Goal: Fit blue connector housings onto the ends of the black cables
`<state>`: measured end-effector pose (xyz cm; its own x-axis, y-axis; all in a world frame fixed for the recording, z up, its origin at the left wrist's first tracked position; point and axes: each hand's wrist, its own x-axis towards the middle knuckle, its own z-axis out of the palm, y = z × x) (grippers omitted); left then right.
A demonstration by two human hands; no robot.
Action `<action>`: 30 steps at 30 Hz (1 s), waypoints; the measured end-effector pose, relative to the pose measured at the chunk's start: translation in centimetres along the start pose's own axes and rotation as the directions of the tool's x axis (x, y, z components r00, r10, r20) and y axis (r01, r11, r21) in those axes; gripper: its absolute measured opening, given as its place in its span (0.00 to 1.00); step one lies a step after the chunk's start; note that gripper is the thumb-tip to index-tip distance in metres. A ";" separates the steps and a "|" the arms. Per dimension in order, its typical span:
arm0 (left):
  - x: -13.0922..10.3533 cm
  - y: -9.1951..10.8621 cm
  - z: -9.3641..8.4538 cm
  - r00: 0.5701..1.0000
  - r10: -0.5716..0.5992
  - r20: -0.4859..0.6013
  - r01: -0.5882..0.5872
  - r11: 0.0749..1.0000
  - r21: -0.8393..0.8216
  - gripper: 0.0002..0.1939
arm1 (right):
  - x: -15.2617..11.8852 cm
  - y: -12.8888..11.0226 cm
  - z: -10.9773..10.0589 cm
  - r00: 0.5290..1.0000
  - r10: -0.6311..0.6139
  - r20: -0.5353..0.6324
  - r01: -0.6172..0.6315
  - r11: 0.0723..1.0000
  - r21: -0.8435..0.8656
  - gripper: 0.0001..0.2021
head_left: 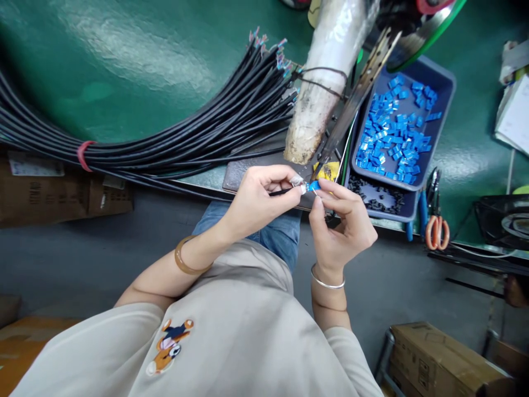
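Note:
My left hand (pixel 268 193) pinches the end of a black cable (pixel 279 192), and something whitish covers its thumb and finger tips. Right against those tips is a small blue connector (pixel 314 186), which the fingers of my right hand (pixel 341 212) hold from the other side. A thin light wire or pin shows at my right fingertips; its exact shape is too small to tell. Just behind the hands lies a yellow piece (pixel 328 171), below the tip of a wrapped white tube (pixel 322 71).
A bundle of black cables (pixel 165 146) with a red tie crosses the green table (pixel 136 66) at left. A grey-blue tray (pixel 444 105) holds blue connectors; below it a second tray (pixel 407 212) has small black parts. Orange-handled scissors (pixel 437 231) hang at the table's edge.

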<state>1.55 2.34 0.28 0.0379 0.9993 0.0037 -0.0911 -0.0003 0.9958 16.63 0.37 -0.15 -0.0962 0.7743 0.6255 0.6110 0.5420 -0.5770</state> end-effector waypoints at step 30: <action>0.1 0.2 -0.3 0.999 -0.018 0.047 0.015 0.999 0.050 0.04 | 0.1 -0.4 0.0 0.995 -0.098 -0.010 0.096 0.990 -0.105 0.08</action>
<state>1.20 2.46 0.49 0.0866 0.9962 -0.0097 -0.0402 0.0133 0.9991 16.35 0.26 0.14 -0.1479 0.7145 0.6838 0.6778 0.5768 -0.4560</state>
